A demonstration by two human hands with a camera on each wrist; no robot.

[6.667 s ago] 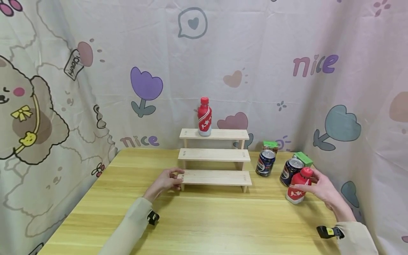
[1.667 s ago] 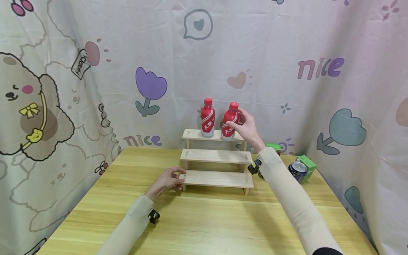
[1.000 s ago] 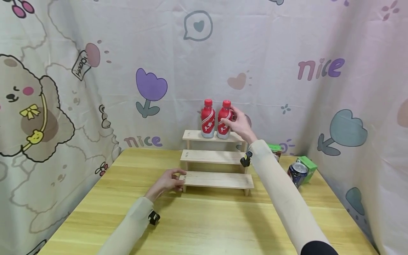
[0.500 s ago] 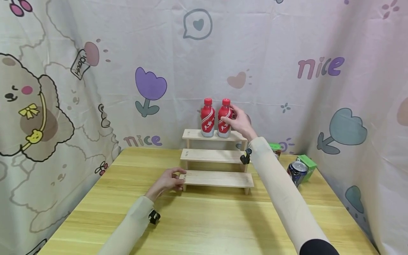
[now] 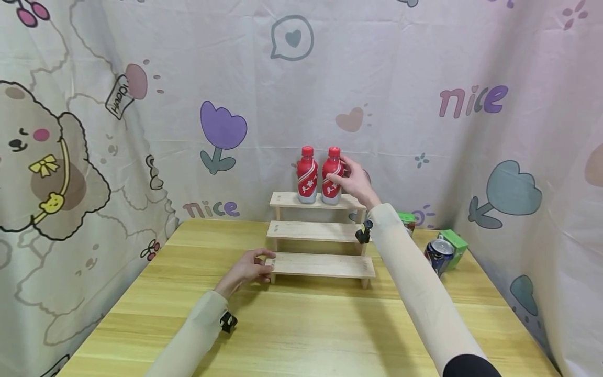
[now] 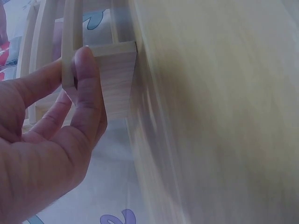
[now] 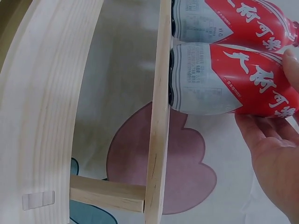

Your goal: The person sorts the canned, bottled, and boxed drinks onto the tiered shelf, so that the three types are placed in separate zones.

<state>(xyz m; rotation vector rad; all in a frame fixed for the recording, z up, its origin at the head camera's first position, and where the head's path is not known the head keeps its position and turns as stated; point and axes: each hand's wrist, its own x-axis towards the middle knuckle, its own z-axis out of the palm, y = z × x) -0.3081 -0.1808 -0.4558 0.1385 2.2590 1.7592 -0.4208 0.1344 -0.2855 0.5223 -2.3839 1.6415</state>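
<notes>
A three-step wooden display rack (image 5: 320, 265) stands on the table. Two red bottles with white lower parts stand upright side by side on its top step: the left bottle (image 5: 308, 178) and the right bottle (image 5: 332, 180). My right hand (image 5: 355, 181) grips the right bottle from its right side, thumb in front. In the right wrist view that bottle (image 7: 219, 79) has its base on the step's board. My left hand (image 5: 246, 269) pinches the left end of the lowest step; in the left wrist view its thumb and fingers (image 6: 86, 93) close round the board's end.
Right of the rack a dark blue can (image 5: 440, 255) stands before a green carton (image 5: 454, 246). Behind my right sleeve another green-topped carton (image 5: 407, 222) shows partly. A printed curtain (image 5: 391, 78) hangs behind the wooden table (image 5: 301, 330).
My right hand has carried the right bottle from the table's right side up to the top step, then leftward beside the other bottle. Over the last second it has stayed still. My left hand has kept its place.
</notes>
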